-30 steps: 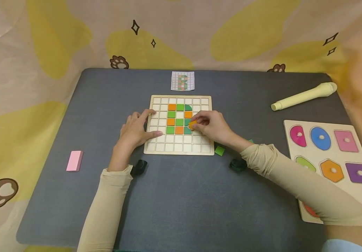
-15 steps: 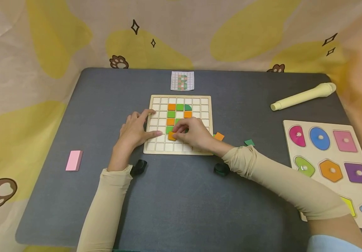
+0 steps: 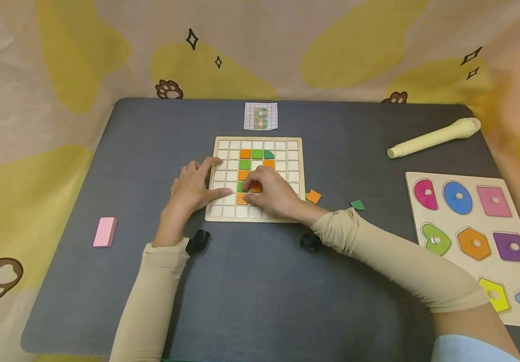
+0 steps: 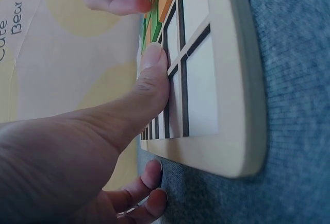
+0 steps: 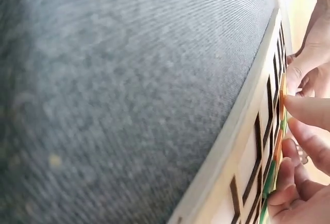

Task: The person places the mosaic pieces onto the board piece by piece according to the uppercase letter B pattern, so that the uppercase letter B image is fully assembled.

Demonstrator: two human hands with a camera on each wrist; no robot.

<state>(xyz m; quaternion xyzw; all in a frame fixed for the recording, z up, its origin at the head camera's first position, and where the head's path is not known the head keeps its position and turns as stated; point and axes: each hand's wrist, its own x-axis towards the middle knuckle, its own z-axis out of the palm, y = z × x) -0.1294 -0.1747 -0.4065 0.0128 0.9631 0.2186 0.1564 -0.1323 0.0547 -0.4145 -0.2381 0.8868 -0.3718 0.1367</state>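
Note:
The gridded board (image 3: 255,219) lies on the table with orange and green tiles in its cells. My left hand (image 3: 190,187) rests at its left edge, thumb and a fingertip on the board; the left wrist view shows that thumb (image 4: 152,67) lying over the frame. My right hand (image 3: 274,193) is over the lower middle cells, with thumb and fingers at an orange tile (image 3: 241,199) below the left column of tiles. In the right wrist view the fingertips touch this tile. The right hand covers some tiles.
A pattern card (image 3: 260,116) lies behind the board. Right of it are an orange tile (image 3: 314,196) and a green piece (image 3: 357,204). Further right are a knobbed shape board (image 3: 459,216) and a pale microphone-shaped object (image 3: 434,138). A pink block (image 3: 105,232) is at left.
My right hand has moved left and toward the near side across the board, bringing an orange tile from the right column to below the left column. My left hand has stayed in place.

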